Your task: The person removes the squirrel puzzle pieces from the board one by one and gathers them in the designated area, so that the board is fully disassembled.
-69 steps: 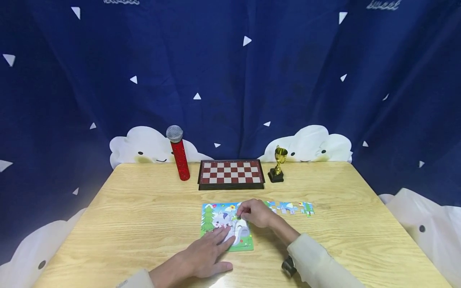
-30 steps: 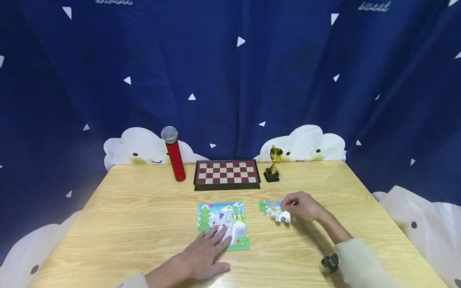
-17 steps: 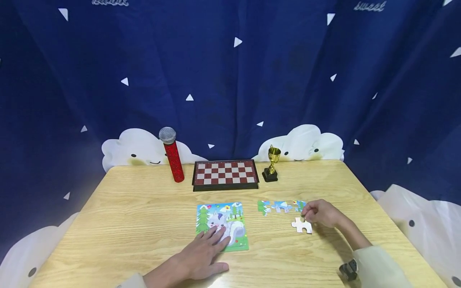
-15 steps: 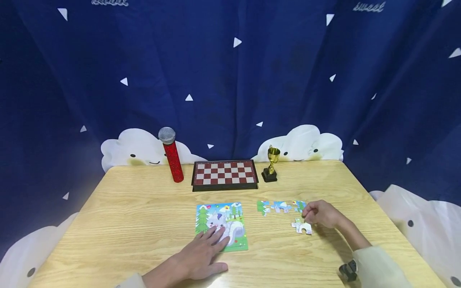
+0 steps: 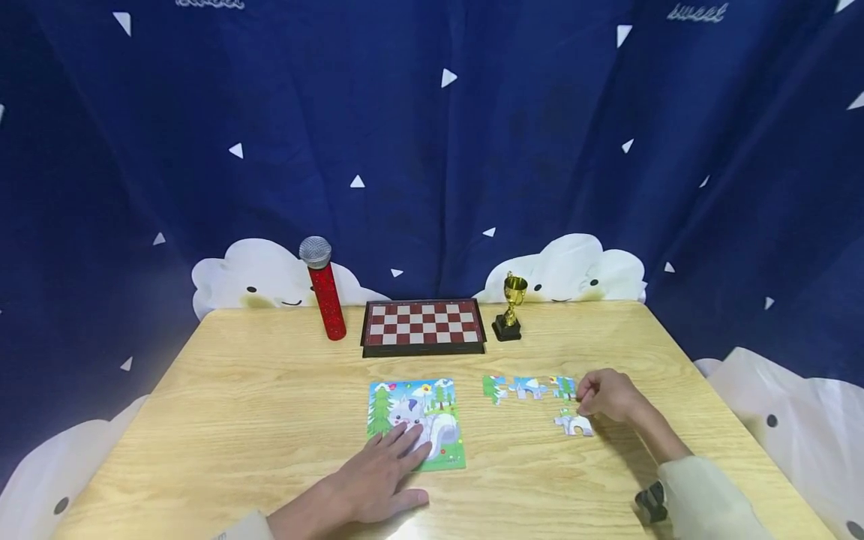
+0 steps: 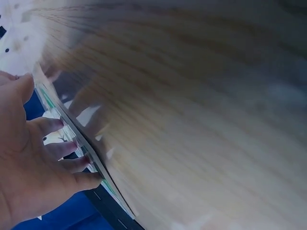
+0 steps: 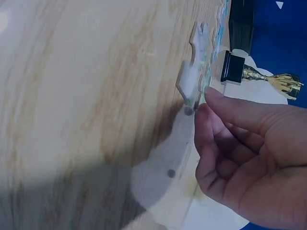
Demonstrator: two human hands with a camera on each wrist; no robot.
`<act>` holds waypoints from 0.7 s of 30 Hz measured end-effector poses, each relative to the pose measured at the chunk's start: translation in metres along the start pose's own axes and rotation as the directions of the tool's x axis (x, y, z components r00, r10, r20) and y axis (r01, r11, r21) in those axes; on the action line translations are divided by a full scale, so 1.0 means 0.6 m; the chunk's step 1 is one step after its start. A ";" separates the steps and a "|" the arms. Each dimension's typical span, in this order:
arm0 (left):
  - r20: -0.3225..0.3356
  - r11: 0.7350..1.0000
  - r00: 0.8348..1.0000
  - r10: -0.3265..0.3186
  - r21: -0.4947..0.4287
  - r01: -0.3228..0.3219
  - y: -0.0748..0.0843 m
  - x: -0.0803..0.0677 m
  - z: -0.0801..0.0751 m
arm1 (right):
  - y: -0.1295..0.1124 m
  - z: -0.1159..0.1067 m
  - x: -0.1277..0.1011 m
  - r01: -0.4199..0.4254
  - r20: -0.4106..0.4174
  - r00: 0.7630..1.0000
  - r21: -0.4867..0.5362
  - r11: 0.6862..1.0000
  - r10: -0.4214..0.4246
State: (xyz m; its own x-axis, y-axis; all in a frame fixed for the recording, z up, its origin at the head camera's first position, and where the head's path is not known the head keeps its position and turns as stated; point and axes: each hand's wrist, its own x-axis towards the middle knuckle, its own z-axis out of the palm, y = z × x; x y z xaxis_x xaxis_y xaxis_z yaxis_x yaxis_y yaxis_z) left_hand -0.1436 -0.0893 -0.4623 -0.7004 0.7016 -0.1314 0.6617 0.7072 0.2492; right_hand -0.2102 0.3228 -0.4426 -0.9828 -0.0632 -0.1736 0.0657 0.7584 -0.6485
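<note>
On table [image 5: 270, 390], right hand [image 5: 607, 395] pinches white-green puzzle piece [image 5: 574, 424]; left hand [image 5: 378, 480] flat.

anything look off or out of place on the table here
Nothing is spilled or damaged. The only oddity: the puzzle board has gaps, with a row of pieces lying loose to its right and the right hand pinching one more piece just below that row.

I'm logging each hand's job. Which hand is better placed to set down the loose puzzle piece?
The right hand: its fingertips already pinch the puzzle piece beside the row of pieces. The left hand lies flat on the puzzle board, likely steadying it.
</note>
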 end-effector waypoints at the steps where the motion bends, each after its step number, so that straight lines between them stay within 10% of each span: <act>1: -0.001 1.000 1.000 -0.002 -0.010 0.002 -0.001 -0.001 0.000 | -0.002 0.001 0.001 -0.005 -0.001 1.000 -0.004 1.000 0.005; 21: -0.040 1.000 0.999 -0.014 -0.014 0.013 -0.024 -0.045 -0.007 | -0.168 0.117 0.050 0.182 0.098 0.978 0.011 0.983 -0.183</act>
State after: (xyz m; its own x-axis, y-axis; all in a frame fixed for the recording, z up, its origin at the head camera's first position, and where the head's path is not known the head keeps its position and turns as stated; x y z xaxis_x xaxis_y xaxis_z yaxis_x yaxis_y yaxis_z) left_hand -0.1354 -0.1185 -0.4584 -0.7196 0.6878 -0.0958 0.6486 0.7149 0.2613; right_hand -0.2341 0.1988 -0.4344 -0.9566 -0.2638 -0.1238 -0.1128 0.7269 -0.6774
